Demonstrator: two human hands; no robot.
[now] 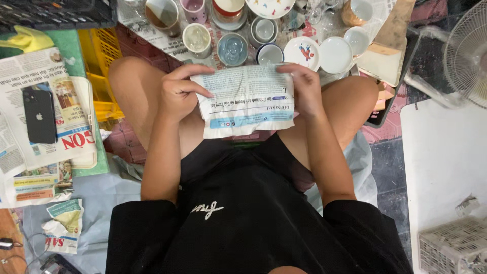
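I sit on the floor with my knees apart and hold a bundle wrapped in newspaper [247, 100] over my lap. My left hand [178, 92] grips its left side, fingers curled over the top edge. On the right side my right hand [306, 87] presses the paper flat. Whatever is inside the wrap is hidden. Just beyond the bundle stand several ceramic cups and bowls [233, 48] and small plates [301, 52] on newspaper.
A stack of newspapers [61, 127] with a black phone [39, 115] on top lies at the left, beside a yellow crate [104, 61]. Torn paper scraps [63, 223] lie lower left. A fan [469, 50] and a white board [441, 157] are at the right.
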